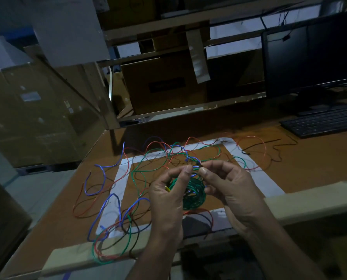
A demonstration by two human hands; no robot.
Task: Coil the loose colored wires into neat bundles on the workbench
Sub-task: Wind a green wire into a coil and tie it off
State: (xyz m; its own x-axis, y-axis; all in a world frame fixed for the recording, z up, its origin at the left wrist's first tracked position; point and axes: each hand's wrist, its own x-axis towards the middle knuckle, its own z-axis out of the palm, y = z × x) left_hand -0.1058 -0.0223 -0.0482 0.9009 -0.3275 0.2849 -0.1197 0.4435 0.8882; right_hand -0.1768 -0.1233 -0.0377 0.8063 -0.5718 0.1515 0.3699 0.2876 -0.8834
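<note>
The left hand (166, 197) and right hand (229, 184) covered both sides of the green coil (194, 194), so how the fingers lay against it could not be told. The strand pinched between the fingertips was too small to name by colour. The monitor (310, 57) and keyboard (326, 122) ran off the right edge. The label on the cardboard box (164, 83) was too dark to read.

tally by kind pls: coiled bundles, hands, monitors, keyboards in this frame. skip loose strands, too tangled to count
Coiled bundles: 1, the green bundle, held between the left hand and the right hand
Hands: 2
Monitors: 1, the monitor, back right
Keyboards: 1, the keyboard
Total: 5
Loose red, blue, green and dark strands lie tangled on the workbench, uncounted.
</note>
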